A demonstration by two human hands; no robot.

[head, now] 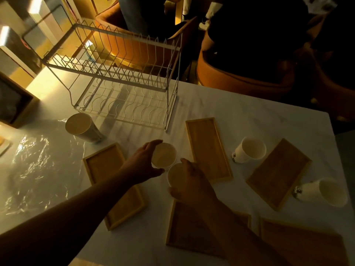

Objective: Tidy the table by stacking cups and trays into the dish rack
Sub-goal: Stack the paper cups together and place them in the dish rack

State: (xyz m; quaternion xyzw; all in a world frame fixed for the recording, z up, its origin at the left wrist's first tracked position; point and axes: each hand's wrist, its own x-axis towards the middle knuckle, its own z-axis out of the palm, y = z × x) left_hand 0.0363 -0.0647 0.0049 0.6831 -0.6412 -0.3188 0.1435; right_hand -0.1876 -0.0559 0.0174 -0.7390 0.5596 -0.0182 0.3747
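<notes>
The white counter [221, 104] carries a two-tier wire dish rack [123, 77] at the far left, its long axis running left to right. Five wooden trays lie flat on the near half; the middle tray [208, 148] points its long axis near to far. The left hand [144, 164] wraps its grip around an upright cup [163, 155], mouth up. Just beside it, the right hand [190, 181] grasps a second cup [175, 174]. A tall cup stack [82, 126] stands left; two cups lie tipped at right.

No readable text, labels or numbers show; the cups' [249, 151] printed marks are illegible.
</notes>
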